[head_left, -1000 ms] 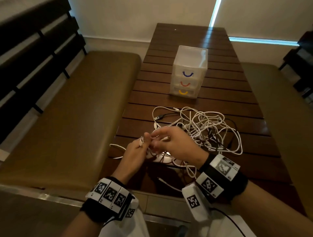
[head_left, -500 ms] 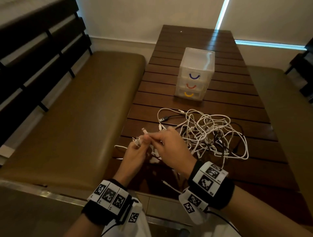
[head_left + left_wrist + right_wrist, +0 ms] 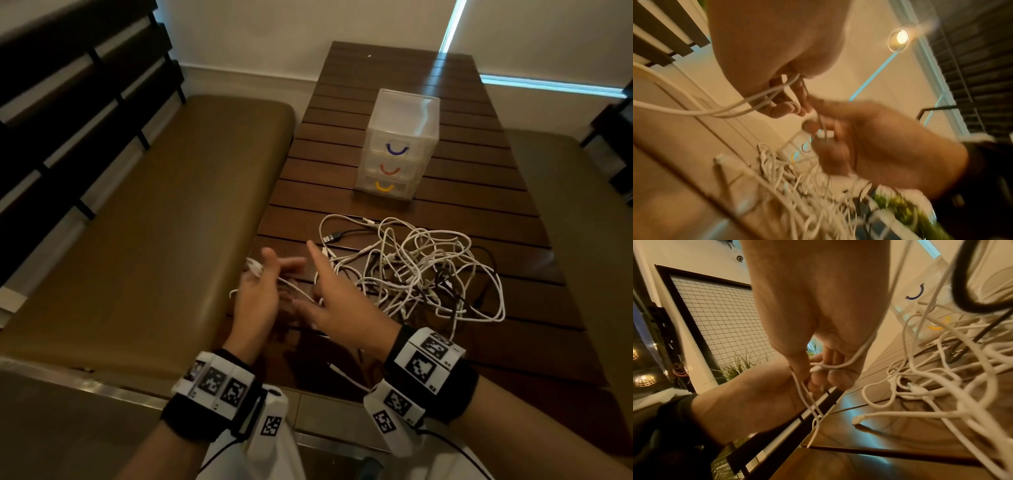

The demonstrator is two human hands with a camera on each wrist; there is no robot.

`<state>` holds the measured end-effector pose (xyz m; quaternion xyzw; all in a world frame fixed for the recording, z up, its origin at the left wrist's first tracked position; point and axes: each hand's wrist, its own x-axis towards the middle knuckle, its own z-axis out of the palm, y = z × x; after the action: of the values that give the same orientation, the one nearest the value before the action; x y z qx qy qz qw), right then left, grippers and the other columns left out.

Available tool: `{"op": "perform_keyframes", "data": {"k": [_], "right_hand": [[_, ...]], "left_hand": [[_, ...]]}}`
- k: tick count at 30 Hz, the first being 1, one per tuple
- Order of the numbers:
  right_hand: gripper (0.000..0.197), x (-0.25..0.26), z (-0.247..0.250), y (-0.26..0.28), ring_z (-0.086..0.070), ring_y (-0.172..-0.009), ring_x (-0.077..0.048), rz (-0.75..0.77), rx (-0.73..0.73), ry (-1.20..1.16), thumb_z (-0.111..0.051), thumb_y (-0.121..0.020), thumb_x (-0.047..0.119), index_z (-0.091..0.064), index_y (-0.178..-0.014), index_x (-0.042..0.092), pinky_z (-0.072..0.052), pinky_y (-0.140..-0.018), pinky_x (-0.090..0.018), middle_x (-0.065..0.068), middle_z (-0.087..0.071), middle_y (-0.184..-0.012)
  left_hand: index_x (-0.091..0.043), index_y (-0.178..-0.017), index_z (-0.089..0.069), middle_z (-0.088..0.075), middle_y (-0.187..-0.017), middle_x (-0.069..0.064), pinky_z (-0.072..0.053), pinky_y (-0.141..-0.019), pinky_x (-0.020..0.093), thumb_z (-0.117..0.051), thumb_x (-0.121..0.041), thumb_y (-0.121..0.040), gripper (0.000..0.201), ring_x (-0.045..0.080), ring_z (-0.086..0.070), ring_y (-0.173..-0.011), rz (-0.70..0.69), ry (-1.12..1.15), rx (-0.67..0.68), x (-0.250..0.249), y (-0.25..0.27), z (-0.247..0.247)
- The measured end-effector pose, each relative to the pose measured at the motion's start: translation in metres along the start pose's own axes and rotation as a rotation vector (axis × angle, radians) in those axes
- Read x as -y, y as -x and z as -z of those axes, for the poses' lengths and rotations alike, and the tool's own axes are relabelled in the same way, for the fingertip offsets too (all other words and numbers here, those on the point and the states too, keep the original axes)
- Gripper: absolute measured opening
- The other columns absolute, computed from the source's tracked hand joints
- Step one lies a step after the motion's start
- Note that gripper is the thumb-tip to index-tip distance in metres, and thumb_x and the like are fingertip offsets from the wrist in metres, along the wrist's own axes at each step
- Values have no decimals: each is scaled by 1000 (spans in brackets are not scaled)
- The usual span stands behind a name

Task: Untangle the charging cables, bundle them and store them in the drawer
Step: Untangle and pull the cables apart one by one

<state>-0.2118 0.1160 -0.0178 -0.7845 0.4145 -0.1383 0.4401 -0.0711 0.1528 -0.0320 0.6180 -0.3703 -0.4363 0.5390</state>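
A tangle of white charging cables with a black cable threaded through it lies on the dark slatted table. Left of the pile, my left hand curls its fingers round loops of one white cable; the left wrist view shows the strands passing under the curled fingers. My right hand is close beside it, index finger stretched out, the other fingers pinching the same cable's end. The clear three-drawer unit, all drawers closed, stands beyond the pile.
An olive padded bench runs along the table's left side with a dark slatted backrest; another bench is on the right. A loose white cable end trails by the table's near edge.
Both hands have shifted left and slightly away from the pile. The right index finger, bent at the left hand before, now sticks out straight. More cable is looped on the left hand.
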Motion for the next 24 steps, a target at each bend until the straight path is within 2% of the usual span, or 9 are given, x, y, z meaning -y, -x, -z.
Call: {"op": "perform_keyframes", "data": {"k": [3,5,7,12,15,17,18,20,24], "right_hand": [[25,-12,13,7,-56,-67,-7,14,70,245,-55,-98,39,-58,-119,24,-37,-56,-22,6,-62,-81],[30,-17,26,12,-52,-59,-10,75,64,326,-49,-100,42,-60,-83,20,-37,-53,-26,3,-57,-68],[36,-20,42,16,-48,-53,-7,105,36,371,-46,-101,44,-51,-69,28,-35,-52,-24,5,-52,-61],[38,-28,64,17,-46,-50,-4,104,-96,480,-46,-101,44,-44,-64,35,-28,-52,-18,11,-47,-55],[36,-27,58,15,-43,-49,-2,107,-189,466,-47,-101,41,-48,-66,33,-25,-51,-19,14,-44,-52],[33,-26,53,15,-43,-50,-2,123,-219,418,-47,-102,38,-59,-75,25,-28,-53,-22,14,-45,-53],[31,-25,51,15,-45,-51,-2,130,-223,395,-45,-102,36,-65,-84,20,-32,-55,-25,14,-48,-56],[28,-25,51,16,-48,-54,-1,125,-217,342,-44,-103,31,-69,-103,19,-40,-59,-28,12,-59,-66],[29,-34,59,22,-53,-57,-7,70,-125,318,-46,-101,40,-63,-97,17,-40,-55,-28,4,-63,-70]], "left_hand": [[-20,-73,-73,-73,-72,4,-53,-88,44,-26,-55,-100,65,24,-71,-78,-3,201,-150,-23,-13,19],[-15,-69,-65,-57,-53,1,-56,-79,42,-27,-54,-100,62,20,-64,-59,-31,322,-172,-39,-20,32],[-14,-72,-56,-40,-47,-4,-54,-56,28,-27,-52,-101,56,12,-49,-45,-70,401,-195,-51,-23,43],[-16,-79,-69,-35,-50,-7,-27,-40,17,-37,-53,-96,52,6,-29,-42,-158,45,1,-58,-20,36],[-24,-100,-73,-63,-67,-14,-38,-51,11,-38,-42,-101,39,-6,-52,-52,-227,-329,197,-47,-8,1],[-35,-121,-65,-70,-92,-17,-46,-61,21,-40,-41,-102,32,-7,-58,-62,-220,-415,314,-38,0,-19],[-40,-127,-60,-69,-86,-17,-47,-61,27,-39,-44,-101,33,-2,-58,-60,-193,-440,368,-34,4,-27],[-39,-120,-61,-62,-68,-14,-49,-61,31,-39,-42,-102,28,12,-63,-63,-186,-556,417,-31,6,-37],[-30,-85,-60,-54,-68,-7,-33,-55,25,-38,-34,-104,29,18,-56,-68,-298,-880,402,-34,5,-43]]}}
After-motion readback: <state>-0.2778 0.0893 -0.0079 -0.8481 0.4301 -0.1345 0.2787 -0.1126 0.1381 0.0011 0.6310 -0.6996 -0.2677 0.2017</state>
